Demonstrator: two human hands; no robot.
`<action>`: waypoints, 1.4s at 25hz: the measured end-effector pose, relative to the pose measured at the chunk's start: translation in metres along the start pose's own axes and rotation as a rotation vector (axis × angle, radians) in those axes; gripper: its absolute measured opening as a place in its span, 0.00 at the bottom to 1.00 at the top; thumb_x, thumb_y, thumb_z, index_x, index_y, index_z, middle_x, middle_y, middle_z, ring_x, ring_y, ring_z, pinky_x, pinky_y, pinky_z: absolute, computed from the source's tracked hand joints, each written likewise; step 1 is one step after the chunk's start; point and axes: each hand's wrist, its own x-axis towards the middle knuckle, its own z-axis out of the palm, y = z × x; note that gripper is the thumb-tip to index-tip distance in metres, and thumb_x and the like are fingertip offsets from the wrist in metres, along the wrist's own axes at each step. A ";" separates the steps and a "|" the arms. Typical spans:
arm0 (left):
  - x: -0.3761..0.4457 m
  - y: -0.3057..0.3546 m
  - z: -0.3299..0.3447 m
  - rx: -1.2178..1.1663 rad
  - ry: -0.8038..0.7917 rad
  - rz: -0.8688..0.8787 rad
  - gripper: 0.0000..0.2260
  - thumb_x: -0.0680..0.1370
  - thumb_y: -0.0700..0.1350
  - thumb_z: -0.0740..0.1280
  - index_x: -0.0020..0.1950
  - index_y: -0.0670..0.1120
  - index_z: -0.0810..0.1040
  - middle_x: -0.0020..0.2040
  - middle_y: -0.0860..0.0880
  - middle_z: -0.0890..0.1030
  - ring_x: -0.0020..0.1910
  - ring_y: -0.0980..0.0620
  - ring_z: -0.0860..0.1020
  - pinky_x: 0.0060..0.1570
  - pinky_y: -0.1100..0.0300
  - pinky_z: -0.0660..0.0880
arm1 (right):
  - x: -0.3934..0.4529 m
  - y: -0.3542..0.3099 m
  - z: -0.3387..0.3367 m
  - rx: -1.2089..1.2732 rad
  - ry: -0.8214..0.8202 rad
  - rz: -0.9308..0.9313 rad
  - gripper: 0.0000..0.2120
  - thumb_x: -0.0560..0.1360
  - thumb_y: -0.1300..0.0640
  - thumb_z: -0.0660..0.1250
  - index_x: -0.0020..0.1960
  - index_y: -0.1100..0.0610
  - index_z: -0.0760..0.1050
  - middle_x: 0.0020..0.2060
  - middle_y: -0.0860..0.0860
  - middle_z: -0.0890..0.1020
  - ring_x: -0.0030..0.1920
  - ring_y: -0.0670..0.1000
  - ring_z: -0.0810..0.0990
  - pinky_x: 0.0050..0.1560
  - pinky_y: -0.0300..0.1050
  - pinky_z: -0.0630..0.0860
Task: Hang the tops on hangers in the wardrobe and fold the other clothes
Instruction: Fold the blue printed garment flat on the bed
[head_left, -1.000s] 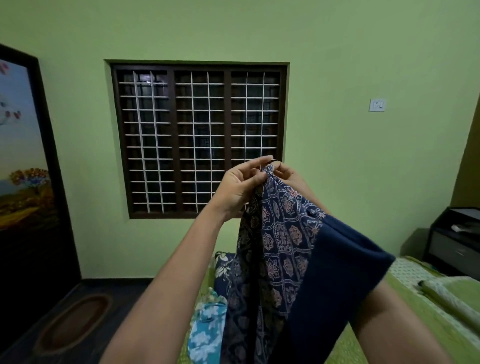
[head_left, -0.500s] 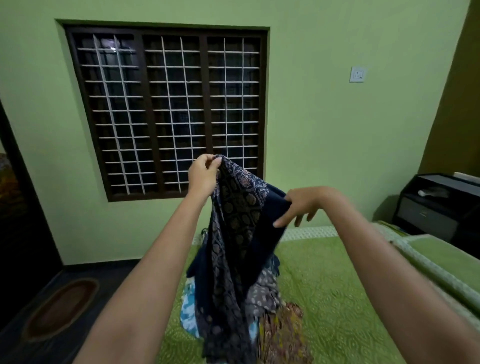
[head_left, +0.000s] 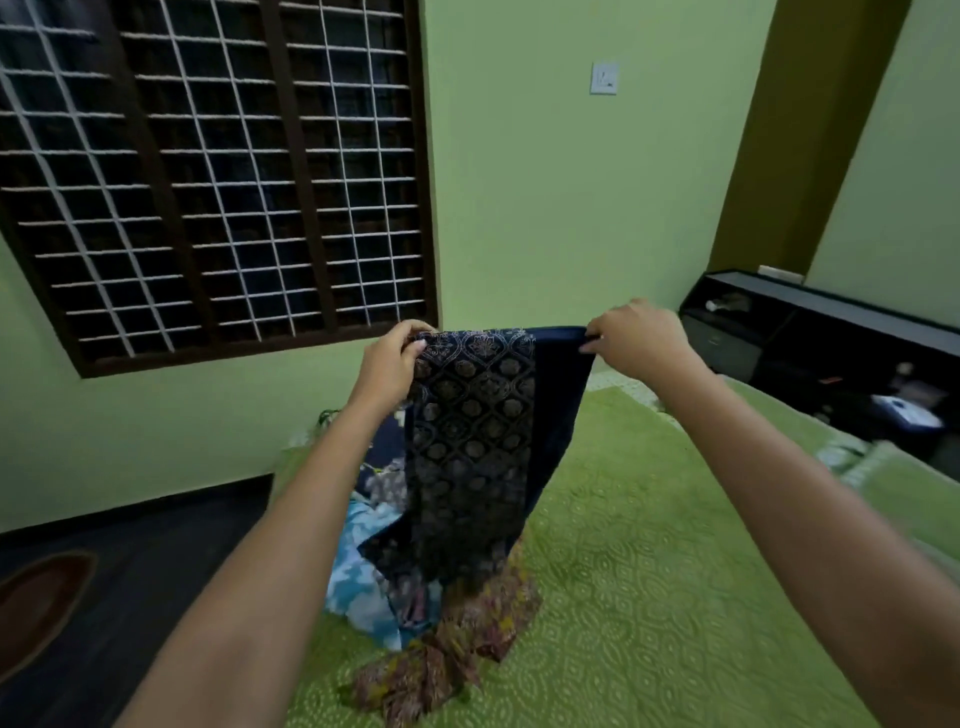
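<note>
Navy garment (head_left: 483, 415) pinched by left hand (head_left: 387, 364), right hand (head_left: 636, 338) (no legible label).

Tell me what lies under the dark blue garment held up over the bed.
Under the dark blue garment, held by the left hand and right hand, lie a light blue floral cloth and a brownish printed cloth on the green bedspread. Anything directly behind it is hidden.

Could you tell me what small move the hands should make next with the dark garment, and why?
Probably lower the garment onto the bare bedspread to the right and lay it flat. The left hand and right hand pinch its top edge spread apart, its lower end hangs over the clothes pile, and no hanger is in view.
</note>
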 end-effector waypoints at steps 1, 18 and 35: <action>-0.006 0.014 0.018 -0.001 0.005 0.000 0.07 0.82 0.41 0.60 0.56 0.46 0.77 0.40 0.47 0.78 0.33 0.52 0.72 0.31 0.61 0.66 | -0.011 0.023 0.001 0.030 -0.062 -0.017 0.16 0.77 0.41 0.64 0.56 0.50 0.79 0.52 0.52 0.82 0.52 0.54 0.80 0.44 0.46 0.72; -0.042 0.216 0.232 -0.344 -0.114 -0.240 0.12 0.82 0.38 0.57 0.66 0.39 0.69 0.50 0.43 0.78 0.37 0.52 0.82 0.34 0.67 0.79 | -0.090 0.306 0.047 1.022 0.208 0.195 0.17 0.73 0.68 0.70 0.61 0.59 0.75 0.48 0.58 0.79 0.33 0.57 0.84 0.37 0.47 0.83; 0.131 0.090 0.475 -0.068 -0.139 -0.143 0.06 0.76 0.33 0.65 0.51 0.40 0.79 0.52 0.43 0.81 0.52 0.47 0.77 0.50 0.62 0.69 | 0.164 0.385 0.253 0.693 0.312 0.374 0.08 0.75 0.69 0.63 0.52 0.63 0.78 0.49 0.59 0.80 0.50 0.55 0.76 0.43 0.38 0.62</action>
